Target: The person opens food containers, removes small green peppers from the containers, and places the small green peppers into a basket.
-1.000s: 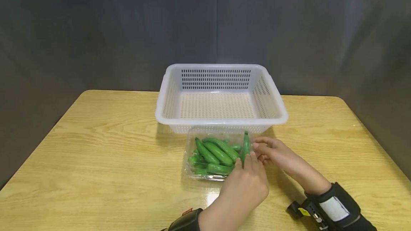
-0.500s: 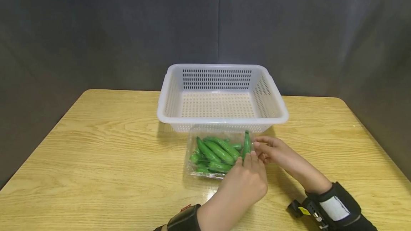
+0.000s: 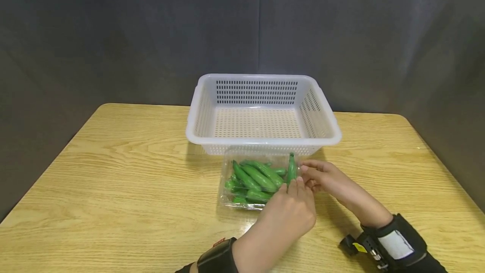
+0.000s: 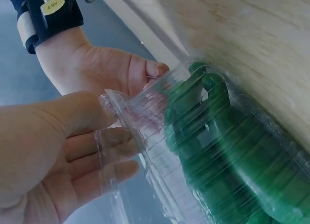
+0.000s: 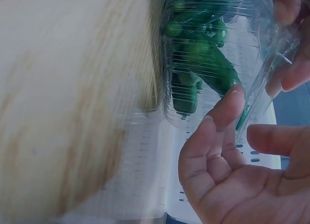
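A clear plastic box [image 3: 239, 207] of long green vegetables [image 3: 261, 179] lies on the table in front of a white basket. My left hand [image 3: 289, 214] is over its near right corner in the head view. In the left wrist view, that hand [image 4: 53, 151] pinches the box's clear edge flap [image 4: 106, 161] between thumb and fingers. From the right side, my right hand [image 3: 322, 176] holds the box's edge. The right wrist view shows the right hand's [image 5: 223, 180] fingertips against the clear wall, with its thumb on the other side of the edge.
The white slotted basket [image 3: 263, 141] stands just behind the box, with no contents showing. Both sit on a light wooden table [image 3: 113, 188]. A dark curtain [image 3: 151, 37] hangs behind it. On my right wrist is a black band [image 3: 395, 239] with a small camera.
My left forearm has shifted slightly up and left in the head view. Both hands stay at the box's right edge, and the vegetables keep their arrangement.
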Available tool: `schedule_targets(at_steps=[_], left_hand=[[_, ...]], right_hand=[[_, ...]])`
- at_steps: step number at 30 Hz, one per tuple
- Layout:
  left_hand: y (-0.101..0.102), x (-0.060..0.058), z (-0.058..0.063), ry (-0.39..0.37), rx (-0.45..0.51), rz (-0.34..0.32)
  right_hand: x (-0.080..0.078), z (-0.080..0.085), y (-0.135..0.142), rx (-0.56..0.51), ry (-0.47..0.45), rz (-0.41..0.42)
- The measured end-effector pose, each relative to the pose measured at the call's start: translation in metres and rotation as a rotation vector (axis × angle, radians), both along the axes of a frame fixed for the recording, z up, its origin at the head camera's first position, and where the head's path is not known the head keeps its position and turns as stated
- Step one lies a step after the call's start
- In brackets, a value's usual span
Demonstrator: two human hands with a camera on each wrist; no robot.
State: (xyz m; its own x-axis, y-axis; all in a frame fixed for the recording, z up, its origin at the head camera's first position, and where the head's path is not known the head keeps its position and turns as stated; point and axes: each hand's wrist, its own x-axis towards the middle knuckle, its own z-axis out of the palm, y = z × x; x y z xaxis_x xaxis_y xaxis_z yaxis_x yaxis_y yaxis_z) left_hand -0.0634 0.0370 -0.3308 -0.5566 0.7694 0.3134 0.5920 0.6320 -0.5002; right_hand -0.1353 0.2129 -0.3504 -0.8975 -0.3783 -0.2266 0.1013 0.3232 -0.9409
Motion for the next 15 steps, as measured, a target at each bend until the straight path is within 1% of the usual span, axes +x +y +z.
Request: schedule_targets(at_steps=[4,8,10,15], left_hand=[[-0.001,-0.001,0.001,0.036,0.03,-0.003],[-0.002,-0.002,0.003,0.049,0.072,-0.008],[-0.002,-0.002,0.005,0.045,0.086,-0.007],[-0.005,-0.003,0.01,-0.001,0.092,-0.001]], right_hand=[[0.0,-0.001,0.001,-0.022,-0.006,0.006],[-0.001,-0.001,0.001,-0.041,-0.015,0.017],[-0.002,-0.001,0.002,-0.042,-0.017,0.019],[-0.003,-0.002,0.003,-0.044,-0.024,0.03]])
